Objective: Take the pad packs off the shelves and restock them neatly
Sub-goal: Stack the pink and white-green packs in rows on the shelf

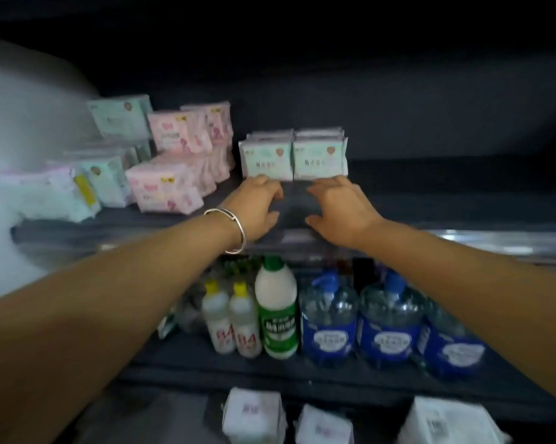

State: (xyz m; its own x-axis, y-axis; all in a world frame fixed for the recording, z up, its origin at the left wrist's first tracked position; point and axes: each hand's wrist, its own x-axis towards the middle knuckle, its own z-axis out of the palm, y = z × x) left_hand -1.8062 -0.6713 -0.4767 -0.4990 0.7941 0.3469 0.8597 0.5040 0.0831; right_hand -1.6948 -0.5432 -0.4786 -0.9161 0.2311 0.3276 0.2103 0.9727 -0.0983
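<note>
Two rows of pale green pad packs stand upright side by side on the dark shelf (430, 200), a left row (265, 160) and a right row (319, 158). My left hand (259, 205), with a silver bangle on its wrist, reaches to the foot of the left row; its fingertips touch the front pack's lower edge. At the foot of the right row my right hand (340, 208) does the same. Neither hand grips a pack. Pink pad packs (180, 155) and more green ones (119, 118) lie stacked and leaning further left.
Loose white and pink packs (55, 193) lie at the shelf's left end. On the shelf below stand white bottles (235, 318), a green-labelled bottle (278, 306) and blue water jugs (388, 318). White packs (254, 415) sit lower down.
</note>
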